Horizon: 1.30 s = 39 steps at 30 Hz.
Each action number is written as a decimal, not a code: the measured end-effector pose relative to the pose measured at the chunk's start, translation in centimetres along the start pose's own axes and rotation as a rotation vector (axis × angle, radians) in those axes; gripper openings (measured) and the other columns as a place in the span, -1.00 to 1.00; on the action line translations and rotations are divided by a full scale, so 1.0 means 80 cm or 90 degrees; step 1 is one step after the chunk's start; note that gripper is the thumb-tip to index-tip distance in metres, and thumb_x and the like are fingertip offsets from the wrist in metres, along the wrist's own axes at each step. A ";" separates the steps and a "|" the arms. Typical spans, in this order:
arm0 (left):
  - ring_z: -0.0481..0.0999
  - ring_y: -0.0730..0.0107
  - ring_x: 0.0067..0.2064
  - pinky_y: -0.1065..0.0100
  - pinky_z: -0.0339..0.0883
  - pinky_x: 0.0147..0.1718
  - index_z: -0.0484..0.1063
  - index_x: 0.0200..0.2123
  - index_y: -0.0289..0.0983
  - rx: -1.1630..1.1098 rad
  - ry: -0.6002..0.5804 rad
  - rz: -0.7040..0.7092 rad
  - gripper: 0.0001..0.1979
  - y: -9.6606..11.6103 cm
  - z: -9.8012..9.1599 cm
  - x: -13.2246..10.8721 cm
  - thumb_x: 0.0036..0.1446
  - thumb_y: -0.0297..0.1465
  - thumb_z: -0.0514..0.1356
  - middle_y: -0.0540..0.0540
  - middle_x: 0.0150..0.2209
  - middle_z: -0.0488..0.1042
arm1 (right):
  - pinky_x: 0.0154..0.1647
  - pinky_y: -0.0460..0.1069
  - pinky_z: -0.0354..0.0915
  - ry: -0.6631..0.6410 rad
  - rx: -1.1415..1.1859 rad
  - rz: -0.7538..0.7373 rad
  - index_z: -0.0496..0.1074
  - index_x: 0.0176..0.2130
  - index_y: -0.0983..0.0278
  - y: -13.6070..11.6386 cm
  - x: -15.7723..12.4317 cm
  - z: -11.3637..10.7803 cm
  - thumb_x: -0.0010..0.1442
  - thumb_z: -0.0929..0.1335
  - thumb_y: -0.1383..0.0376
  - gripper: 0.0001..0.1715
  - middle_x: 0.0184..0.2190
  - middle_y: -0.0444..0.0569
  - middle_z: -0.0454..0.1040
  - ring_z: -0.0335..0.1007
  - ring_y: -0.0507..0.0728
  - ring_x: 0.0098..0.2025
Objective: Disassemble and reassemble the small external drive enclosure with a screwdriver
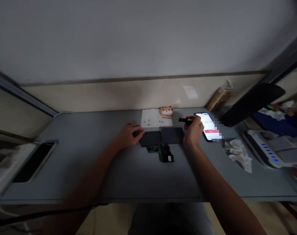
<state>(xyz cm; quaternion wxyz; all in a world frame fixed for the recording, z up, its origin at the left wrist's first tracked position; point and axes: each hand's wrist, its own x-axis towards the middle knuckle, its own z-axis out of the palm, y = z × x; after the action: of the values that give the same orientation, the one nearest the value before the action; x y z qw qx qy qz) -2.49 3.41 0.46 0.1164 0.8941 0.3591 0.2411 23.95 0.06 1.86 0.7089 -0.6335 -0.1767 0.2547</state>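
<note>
My right hand [193, 130] is closed around the black and yellow handle of a screwdriver [183, 120], whose thin shaft points left above a white paper sheet [148, 115]. Several tiny dark screws [148, 124] lie on that sheet. The curled fingers of my left hand [130, 135] come together at the upper left corner of a flat dark panel [150, 139]; whether they pinch it or something small, I cannot tell. A second dark panel [173, 135] lies beside it, close to my right hand. Just below them is a green circuit board [160, 153] with a black part [168, 158] bearing a white label.
An orange animal-faced object [166, 111] sits on the paper's far edge. To the right are a lit phone [208, 127], a carton [219, 98], a black cylindrical object [253, 102], crumpled tissue [239, 153] and a power strip [268, 150]. A dark-screened device [35, 161] lies left.
</note>
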 end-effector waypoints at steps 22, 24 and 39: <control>0.61 0.24 -0.17 0.20 0.42 -0.06 0.57 -0.17 -0.22 0.026 0.030 0.021 -0.68 -0.012 0.002 0.000 0.43 -0.28 0.02 -0.12 -0.25 0.63 | -0.36 -0.01 0.22 -0.045 -0.131 -0.290 0.37 -0.53 0.19 -0.008 -0.058 0.002 0.23 0.17 0.14 -0.60 -0.56 -0.12 0.36 0.31 0.09 -0.42; 0.61 0.24 -0.17 0.19 0.42 -0.06 0.55 -0.16 -0.21 0.018 0.025 0.021 -0.71 -0.010 0.002 -0.001 0.42 -0.28 0.03 -0.12 -0.23 0.63 | -0.37 -0.01 0.22 -0.045 -0.139 -0.285 0.38 -0.52 0.19 -0.009 -0.058 0.004 0.23 0.17 0.14 -0.60 -0.55 -0.11 0.37 0.32 0.09 -0.42; 0.59 0.26 -0.25 0.23 0.44 -0.10 0.46 -0.26 -0.19 -0.003 0.006 -0.033 -0.77 -0.001 0.006 0.001 0.36 -0.36 0.02 -0.06 -0.33 0.59 | -0.35 -0.02 0.23 0.003 -0.123 -0.239 0.37 -0.49 0.19 -0.009 -0.058 0.007 0.24 0.17 0.14 -0.63 -0.55 -0.13 0.38 0.34 0.10 -0.42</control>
<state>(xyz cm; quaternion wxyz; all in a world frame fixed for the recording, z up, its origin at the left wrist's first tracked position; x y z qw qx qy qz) -2.26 3.48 0.07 0.1233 0.8831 0.3821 0.2428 19.94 -2.24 2.98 0.6805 -0.6549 -0.3137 0.0983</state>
